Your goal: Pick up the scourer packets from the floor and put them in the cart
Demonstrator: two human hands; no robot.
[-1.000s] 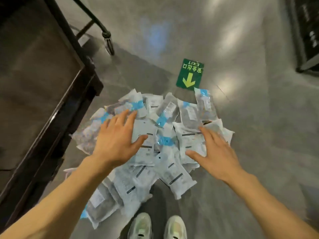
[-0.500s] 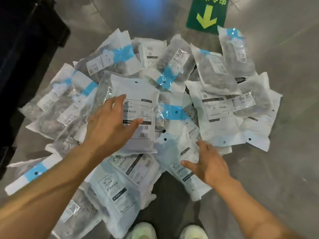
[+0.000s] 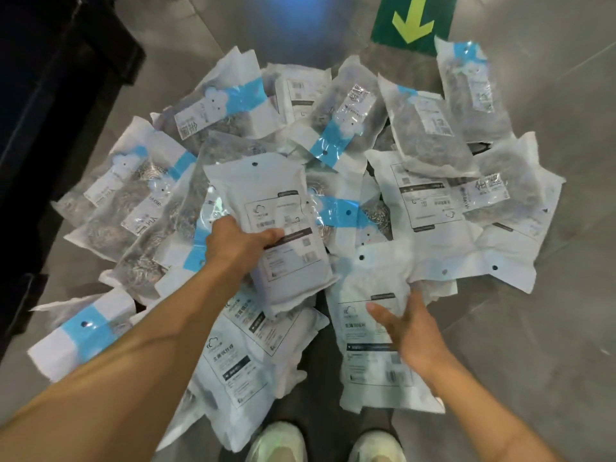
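Observation:
Several scourer packets [image 3: 430,135] lie heaped on the grey floor, some white with printed labels, some clear with blue bands. My left hand [image 3: 238,243] grips a white labelled packet [image 3: 266,191] in the middle of the heap, thumb across its label, and the packet is tilted up. My right hand [image 3: 408,331] lies on another white labelled packet [image 3: 373,288] at the heap's near edge, fingers curled round its right side. The black cart [image 3: 50,105] stands at the left edge, only its dark side in view.
A green floor sign with a yellow arrow [image 3: 413,23] lies beyond the heap. My two pale shoes [image 3: 276,441] stand at the bottom, close to the nearest packets. Bare grey floor extends to the right of the heap.
The camera has dropped closer to the heap. My left hand closed on the white packet and tilted it up. My right hand moved onto the near white packet.

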